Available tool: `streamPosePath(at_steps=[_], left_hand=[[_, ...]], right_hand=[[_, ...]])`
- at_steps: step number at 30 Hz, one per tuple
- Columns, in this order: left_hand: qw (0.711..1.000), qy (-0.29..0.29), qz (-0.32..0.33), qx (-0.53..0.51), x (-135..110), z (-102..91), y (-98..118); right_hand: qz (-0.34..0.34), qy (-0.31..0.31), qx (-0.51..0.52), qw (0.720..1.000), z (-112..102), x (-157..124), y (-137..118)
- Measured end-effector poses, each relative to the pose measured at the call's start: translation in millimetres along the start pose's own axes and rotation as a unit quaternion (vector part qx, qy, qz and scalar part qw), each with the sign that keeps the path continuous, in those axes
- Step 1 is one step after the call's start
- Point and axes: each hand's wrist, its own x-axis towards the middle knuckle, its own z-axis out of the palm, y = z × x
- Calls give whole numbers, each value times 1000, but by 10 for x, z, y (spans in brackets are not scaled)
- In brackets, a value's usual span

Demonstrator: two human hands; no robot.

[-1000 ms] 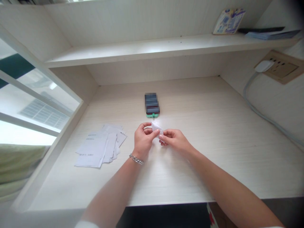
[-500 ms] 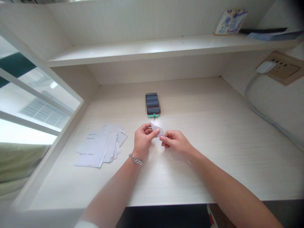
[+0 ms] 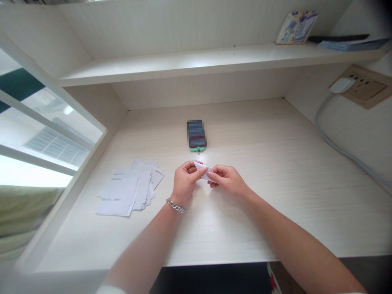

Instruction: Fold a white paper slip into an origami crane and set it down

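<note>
Between my fingertips is a small folded piece of white paper (image 3: 203, 171), pinched at both ends. My left hand (image 3: 185, 182) holds its left end between thumb and fingers, and a chain bracelet (image 3: 175, 206) circles that wrist. My right hand (image 3: 227, 180) grips the right end. Just beyond the hands lies a dark rectangular object (image 3: 196, 134), blurred and possibly a phone, with a green piece (image 3: 197, 149) at its near end. Left of my left hand is a loose pile of printed white papers (image 3: 123, 192), which neither hand touches.
The pale wood-grain desk (image 3: 260, 171) sits under a white shelf (image 3: 196, 65) holding a booklet (image 3: 296, 27) and papers (image 3: 350, 43). A plug (image 3: 341, 85) sits in a wall socket (image 3: 364, 86) at right, its cable trailing down. A window (image 3: 43, 122) is at left.
The folded paper has tilted from pointing up and left to lying flatter between my hands. My hands have drawn slightly closer together.
</note>
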Motion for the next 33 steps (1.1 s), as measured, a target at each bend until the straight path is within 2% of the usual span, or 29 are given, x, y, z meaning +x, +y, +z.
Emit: streamPosePath(at_steps=[4,10,18,25,33], left_hand=[[1000,13,2,10,12,-15,12],[999,16,20,34,8,0,-31],[998,49,11,46,26,-14,3],[997,12,17,75,37,-80,93],[995,-9,-22,100,45,-112,144]], right_hand=[[-1,-5,24,1000,-7,4,13],[-10,36,70,997,54,19,41],[3,28,60,998,-1,30,50],[-3,32,60,998,-32,32,35],[-4,23,58,998,-51,15,19]])
